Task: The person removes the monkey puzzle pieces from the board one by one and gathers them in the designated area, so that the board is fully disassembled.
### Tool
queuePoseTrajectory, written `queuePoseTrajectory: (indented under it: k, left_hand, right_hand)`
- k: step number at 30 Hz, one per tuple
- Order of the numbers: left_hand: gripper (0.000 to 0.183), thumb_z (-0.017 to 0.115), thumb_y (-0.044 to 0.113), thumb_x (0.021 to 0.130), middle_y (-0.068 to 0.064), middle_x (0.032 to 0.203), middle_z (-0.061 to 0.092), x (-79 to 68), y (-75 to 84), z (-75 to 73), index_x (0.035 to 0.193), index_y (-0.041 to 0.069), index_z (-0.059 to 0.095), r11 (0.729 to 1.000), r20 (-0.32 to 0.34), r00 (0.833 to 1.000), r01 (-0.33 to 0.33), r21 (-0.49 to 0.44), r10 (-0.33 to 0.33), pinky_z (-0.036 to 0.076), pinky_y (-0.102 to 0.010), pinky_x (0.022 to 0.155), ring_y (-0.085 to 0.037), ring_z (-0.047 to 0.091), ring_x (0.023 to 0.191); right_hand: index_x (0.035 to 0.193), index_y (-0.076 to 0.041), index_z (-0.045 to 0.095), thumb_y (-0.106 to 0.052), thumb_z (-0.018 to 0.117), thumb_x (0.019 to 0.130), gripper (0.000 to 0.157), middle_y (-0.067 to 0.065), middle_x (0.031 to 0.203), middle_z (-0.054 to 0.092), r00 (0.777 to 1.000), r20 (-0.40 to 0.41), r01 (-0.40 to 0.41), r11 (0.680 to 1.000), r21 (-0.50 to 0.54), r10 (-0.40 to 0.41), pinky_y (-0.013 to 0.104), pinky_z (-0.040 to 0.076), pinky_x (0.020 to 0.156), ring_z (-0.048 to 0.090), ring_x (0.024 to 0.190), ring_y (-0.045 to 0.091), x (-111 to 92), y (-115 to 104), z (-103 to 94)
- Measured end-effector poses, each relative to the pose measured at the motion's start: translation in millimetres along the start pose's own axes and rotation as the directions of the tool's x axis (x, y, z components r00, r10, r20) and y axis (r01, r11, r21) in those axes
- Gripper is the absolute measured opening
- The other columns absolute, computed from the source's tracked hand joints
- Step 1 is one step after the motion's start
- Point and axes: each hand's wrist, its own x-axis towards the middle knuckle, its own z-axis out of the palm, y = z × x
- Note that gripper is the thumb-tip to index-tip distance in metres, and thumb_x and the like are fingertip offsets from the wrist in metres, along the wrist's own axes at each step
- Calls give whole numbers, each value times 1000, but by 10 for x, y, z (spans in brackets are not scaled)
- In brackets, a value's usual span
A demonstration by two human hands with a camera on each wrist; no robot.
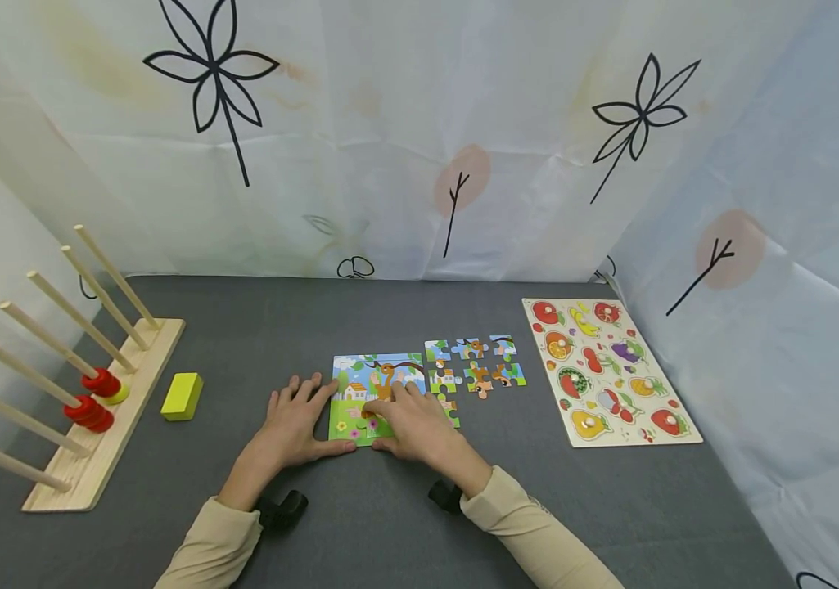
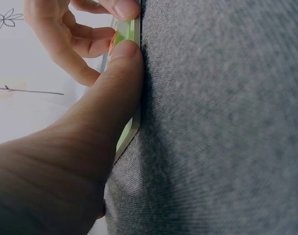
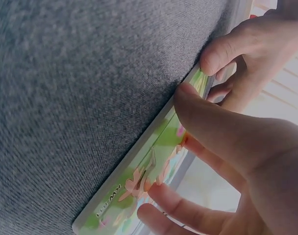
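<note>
A jigsaw puzzle board (image 1: 354, 384) with a monkey and a small house lies flat on the table. My left hand (image 1: 294, 424) rests along its left side, fingers spread, thumb at the near edge. Over the board's lower right part is my right hand (image 1: 419, 425); its fingers press the picture and its thumb (image 3: 200, 105) touches the near edge. Close to those fingertips in the right wrist view, a puzzle piece (image 3: 148, 169) has an edge standing up from the board. Several loose puzzle pieces (image 1: 478, 378) lie right of the board, one partly hidden behind the right hand.
A wooden peg rack (image 1: 161, 334) with red and yellow rings stands at the left. Beside it sits a yellow block (image 1: 182, 397). A fruit-picture board (image 1: 629, 372) lies at the right. Patterned cloth (image 1: 390, 164) encloses the grey table (image 1: 272, 319) at the back and sides.
</note>
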Motion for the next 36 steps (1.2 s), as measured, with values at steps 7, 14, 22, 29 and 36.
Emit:
queuePoseTrajectory:
  k: [7,14,22,29,36]
  left_hand:
    - [103,83,63,75,-30,158,40,-3,-2,3,154,7,45,1000,0,1000,1,-2,-1,26,-80,111,-62,32,144]
    - [102,83,61,76,-31,157,40,12,-16,19,153,7,46,1000,-11,1000,-3,-8,3,26,-80,111,-62,32,144]
    - [102,84,60,76,-31,157,41,13,-29,25,153,6,46,1000,-22,1000,-2,-3,2,26,-80,111,-62,32,144]
    - [102,83,61,76,-31,157,41,3,-15,13,153,7,46,1000,-19,1000,-4,-7,4,26,-80,111,-62,32,144]
    - [102,83,61,75,-31,157,40,7,-11,14,153,7,45,1000,-10,1000,1,-6,-1,26,-80,111,-62,32,144]
  right_hand:
    - [134,-35,66,-45,78,89,47,2,115,63,1000,-6,12,1000,16,-12,39,55,75,61,102,19,-8,9,-10]
    - [131,-33,68,-36,82,87,46,2,110,62,999,-26,44,998,35,-44,31,49,65,56,91,17,-13,34,-15]
    - [133,-32,67,-34,83,87,49,2,110,60,998,-9,54,998,34,-54,27,47,63,52,87,16,-1,48,-21]
    - [134,-30,67,-32,82,87,49,3,108,59,997,-15,78,997,28,-77,24,42,58,50,84,15,-12,53,-31]
    - [135,-29,67,-32,82,87,50,2,106,60,995,-33,91,995,40,-90,23,39,58,50,82,14,-29,71,-23]
